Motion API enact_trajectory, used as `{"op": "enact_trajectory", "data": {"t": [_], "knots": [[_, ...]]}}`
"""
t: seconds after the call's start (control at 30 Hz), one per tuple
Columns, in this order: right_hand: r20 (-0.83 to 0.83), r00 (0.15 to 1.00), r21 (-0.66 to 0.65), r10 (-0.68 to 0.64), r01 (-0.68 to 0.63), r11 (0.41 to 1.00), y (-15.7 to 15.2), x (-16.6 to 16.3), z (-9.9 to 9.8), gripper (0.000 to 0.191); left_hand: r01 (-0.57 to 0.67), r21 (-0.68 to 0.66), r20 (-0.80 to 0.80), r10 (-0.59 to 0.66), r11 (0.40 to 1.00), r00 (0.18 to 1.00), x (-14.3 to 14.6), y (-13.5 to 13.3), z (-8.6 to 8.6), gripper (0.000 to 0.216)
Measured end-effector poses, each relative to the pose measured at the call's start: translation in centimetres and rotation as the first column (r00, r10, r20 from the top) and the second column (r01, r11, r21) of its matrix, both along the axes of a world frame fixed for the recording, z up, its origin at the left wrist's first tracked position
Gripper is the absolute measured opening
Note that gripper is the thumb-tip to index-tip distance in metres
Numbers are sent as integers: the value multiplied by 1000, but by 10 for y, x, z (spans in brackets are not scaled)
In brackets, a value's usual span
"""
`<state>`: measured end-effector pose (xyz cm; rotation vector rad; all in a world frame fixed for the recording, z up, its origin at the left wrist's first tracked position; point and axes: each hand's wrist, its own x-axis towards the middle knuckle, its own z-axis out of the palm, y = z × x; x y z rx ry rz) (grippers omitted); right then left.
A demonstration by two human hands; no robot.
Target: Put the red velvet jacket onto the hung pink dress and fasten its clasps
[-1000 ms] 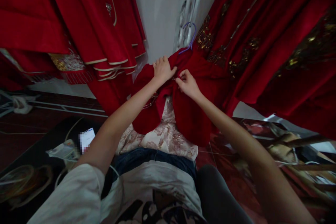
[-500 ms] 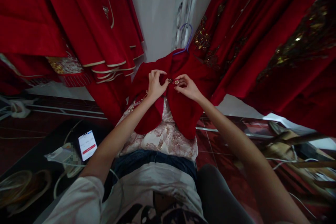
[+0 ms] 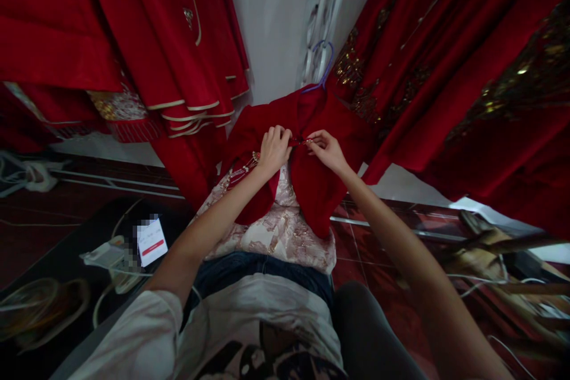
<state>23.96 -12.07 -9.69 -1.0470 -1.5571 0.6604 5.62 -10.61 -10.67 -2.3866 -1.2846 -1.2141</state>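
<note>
A short red jacket [image 3: 325, 190] hangs from a purple hanger [image 3: 328, 65], its lower part spread over my lap. My right hand [image 3: 328, 149] pinches a small beaded clasp [image 3: 307, 141] at the jacket's front edge. Just left of it, my left hand [image 3: 275, 149] is curled with its fingertips on the opposite front edge; its half of the clasp is mostly hidden under the fingers. A pale pink and gold patterned fabric [image 3: 271, 237] lies beneath the jacket on my lap. Strings of beads [image 3: 243, 171] trail beside my left wrist.
Red garments [image 3: 196, 53] with pale trim hang at left, and gold-embroidered red ones [image 3: 445, 107] at right. On a dark surface at left lie a lit phone [image 3: 152, 242], a plastic pouch [image 3: 104, 254] and cables. Cluttered wooden items [image 3: 512, 261] stand at lower right.
My left hand has turned over the clasp, its fingers now curled down and covering the left ornament. My right hand still pinches its side. The whole view has shifted slightly.
</note>
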Motion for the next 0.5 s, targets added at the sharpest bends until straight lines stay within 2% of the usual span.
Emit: {"op": "enact_trajectory", "data": {"t": [0.1,0.23,0.37,0.5], "knots": [[4,1000,-10,24,-24,1000,-5,3,2,23,91,61,75,-96,994,993,6,-1,-2,11],[6,999,-5,42,-42,999,-9,5,4,24,214,85,221,-228,973,948,11,-8,-9,12],[-5,999,0,46,-46,999,-9,4,3,24,257,44,408,-253,965,877,12,-20,-16,15],[-9,998,16,61,-61,998,-11,2,4,21,329,-51,450,-272,943,851,13,-31,-15,15]]}}
